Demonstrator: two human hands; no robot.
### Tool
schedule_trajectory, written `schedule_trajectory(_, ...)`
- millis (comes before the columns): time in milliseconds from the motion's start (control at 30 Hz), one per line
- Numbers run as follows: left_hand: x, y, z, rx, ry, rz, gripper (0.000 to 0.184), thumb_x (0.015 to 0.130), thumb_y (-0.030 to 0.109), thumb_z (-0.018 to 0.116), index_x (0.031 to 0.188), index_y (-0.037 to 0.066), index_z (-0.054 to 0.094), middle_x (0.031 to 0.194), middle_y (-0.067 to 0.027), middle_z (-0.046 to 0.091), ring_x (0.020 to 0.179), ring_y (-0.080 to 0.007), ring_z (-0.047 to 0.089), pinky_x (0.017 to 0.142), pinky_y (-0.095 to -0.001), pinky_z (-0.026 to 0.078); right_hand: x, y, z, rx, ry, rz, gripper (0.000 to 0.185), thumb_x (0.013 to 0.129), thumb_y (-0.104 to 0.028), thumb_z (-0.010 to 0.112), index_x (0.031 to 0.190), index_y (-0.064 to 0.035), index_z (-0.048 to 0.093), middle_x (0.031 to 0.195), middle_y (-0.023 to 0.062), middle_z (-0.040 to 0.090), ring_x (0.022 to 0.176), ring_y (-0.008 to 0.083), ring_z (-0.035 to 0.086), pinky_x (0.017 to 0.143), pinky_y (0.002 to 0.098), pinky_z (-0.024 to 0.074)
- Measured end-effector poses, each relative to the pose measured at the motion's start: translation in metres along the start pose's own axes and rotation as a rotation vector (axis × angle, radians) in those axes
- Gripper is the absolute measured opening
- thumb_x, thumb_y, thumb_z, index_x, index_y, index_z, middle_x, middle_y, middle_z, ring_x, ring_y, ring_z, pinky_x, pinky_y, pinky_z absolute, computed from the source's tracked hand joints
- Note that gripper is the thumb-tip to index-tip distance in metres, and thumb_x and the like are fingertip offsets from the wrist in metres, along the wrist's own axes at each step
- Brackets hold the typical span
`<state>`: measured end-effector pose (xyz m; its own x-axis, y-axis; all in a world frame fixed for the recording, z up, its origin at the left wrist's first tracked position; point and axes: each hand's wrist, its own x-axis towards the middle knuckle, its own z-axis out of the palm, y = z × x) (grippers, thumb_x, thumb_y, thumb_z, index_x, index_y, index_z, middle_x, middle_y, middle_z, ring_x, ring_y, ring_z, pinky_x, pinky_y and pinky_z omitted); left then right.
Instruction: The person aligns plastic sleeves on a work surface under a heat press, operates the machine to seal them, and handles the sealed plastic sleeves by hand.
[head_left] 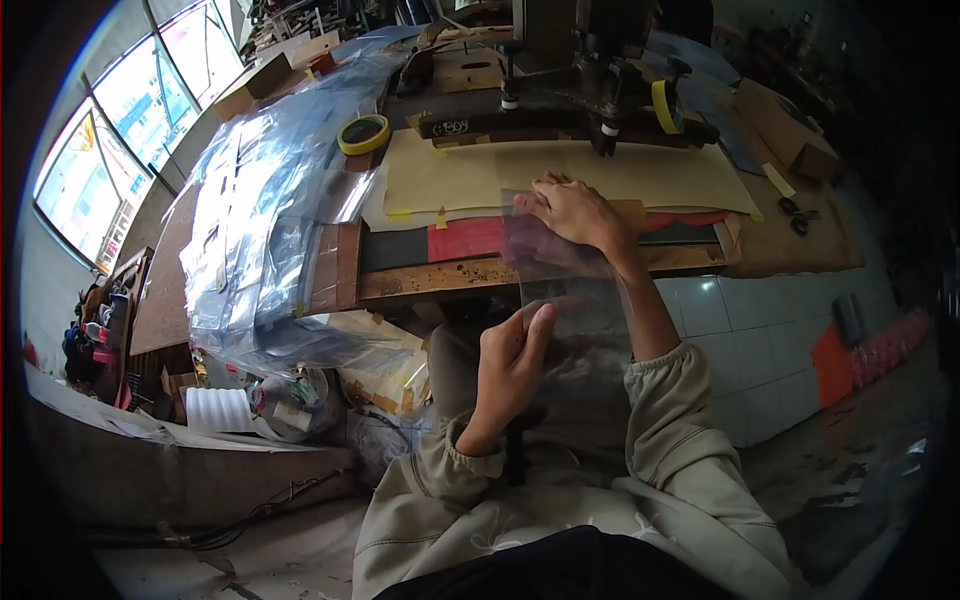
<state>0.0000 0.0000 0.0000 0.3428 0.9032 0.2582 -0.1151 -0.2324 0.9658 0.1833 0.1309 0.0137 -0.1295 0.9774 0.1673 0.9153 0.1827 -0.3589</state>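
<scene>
A clear plastic sheet [575,290] slopes from the press table down over its front edge toward my lap. My left hand [512,362] is closed on the sheet's near left side, thumb on top and the other fingers curled. Farther up, my right hand [582,215] lies over the sheet's far part with its fingers stretched to the left. Beneath the sheet are a tan board [450,180] and a red strip [465,240] along the table's front. What is under my right palm is hidden.
Above the board stands a dark machine head with a horizontal bar [560,128]. A yellow tape roll [363,134] lies to its left; another tape roll [667,107] hangs at its right. Stacked clear plastic sheets [270,190] cover the left side. Scissors [798,215] lie on the right.
</scene>
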Motion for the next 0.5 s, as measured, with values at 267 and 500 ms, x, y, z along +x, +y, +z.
schedule_trajectory(267,0.019,-0.033,0.001,-0.052,0.077,0.002,0.035,0.097,0.024,0.051,0.078,-0.005,0.052,0.057,0.0007,0.028,0.056,-0.0054,0.026,0.046,-0.0274,0.023,0.023,0.015,0.009,-0.025,0.061,0.008,0.067,0.091,-0.057,0.044,0.112,0.0045,0.061,0.12,0.024,0.057,0.112,0.0378,0.055,0.097,0.0444,0.0431)
schedule_trajectory(500,0.022,-0.047,0.004,-0.057,0.102,-0.031,0.039,0.097,0.023,0.053,0.071,-0.003,0.044,0.058,0.0002,0.029,0.059,-0.0053,0.027,0.047,-0.0282,0.024,0.032,0.025,0.017,-0.09,0.125,-0.046,0.066,0.091,-0.056,0.044,0.113,0.0051,0.057,0.119,0.0231,0.056,0.111,0.038,0.054,0.095,0.0437,0.0441)
